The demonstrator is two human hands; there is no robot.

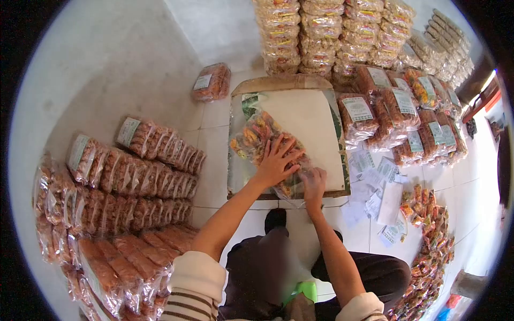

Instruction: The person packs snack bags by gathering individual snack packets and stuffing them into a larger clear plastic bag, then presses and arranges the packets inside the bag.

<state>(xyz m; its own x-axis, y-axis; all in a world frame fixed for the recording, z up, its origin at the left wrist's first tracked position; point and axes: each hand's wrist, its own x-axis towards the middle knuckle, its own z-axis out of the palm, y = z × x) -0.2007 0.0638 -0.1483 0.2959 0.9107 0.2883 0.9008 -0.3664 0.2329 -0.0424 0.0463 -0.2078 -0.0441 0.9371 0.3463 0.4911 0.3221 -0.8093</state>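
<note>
A clear plastic bag (258,134) packed with small red and yellow snack packets lies slantwise on a low board (321,128) with a white top. My left hand (278,160) rests on the bag's middle, its fingers spread. At the bag's lower right end is my right hand (312,184), its fingers bent and pressed together on the loose plastic. A green label is partly visible at the board's upper left, beside the bag.
Stacked brown snack packs (128,176) fill the left side. Labelled packs (404,101) and tall bag columns (321,32) stand behind and right. Loose paper labels (388,200) and a heap of small packets (428,251) lie at right. One pack (212,83) sits behind the board's left corner.
</note>
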